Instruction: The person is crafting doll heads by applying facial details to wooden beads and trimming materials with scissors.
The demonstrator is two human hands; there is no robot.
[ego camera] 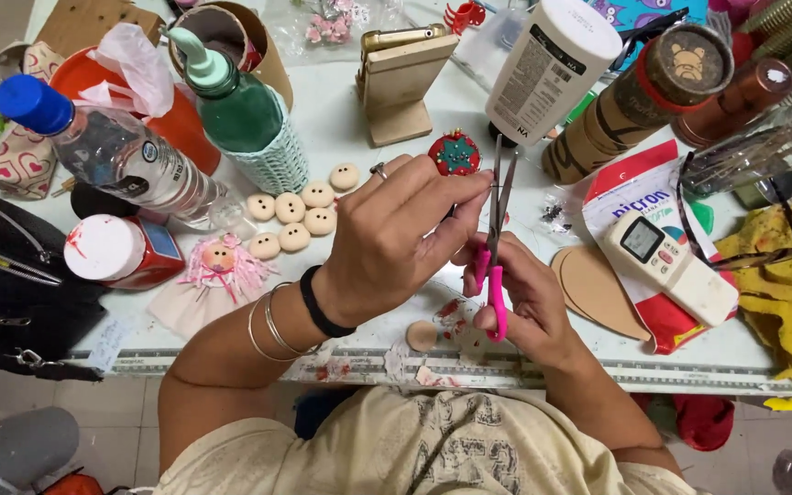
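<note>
My right hand (pixel 529 307) grips pink-handled scissors (pixel 497 266), whose blades point away from me and stand slightly apart. My left hand (pixel 396 234) pinches something small at the blades; the piece itself is hidden behind the fingers. A ring and a black wristband with thin bangles are on that arm. Just beyond the fingertips lies a small red and green round ornament (pixel 456 153). Several tan button-like doll faces (pixel 300 215) lie to the left of my left hand. A loose tan disc (pixel 422 335) and red scraps sit under my hands.
A water bottle (pixel 112 151), a green pump bottle (pixel 249 119), a red-and-white jar (pixel 121 249) and a small doll (pixel 217 266) crowd the left. A wooden phone stand (pixel 401 87), white bottle (pixel 552 69), remote control (pixel 671 266), tan cut shapes (pixel 593 289) and yellow cloth (pixel 786 284) lie right.
</note>
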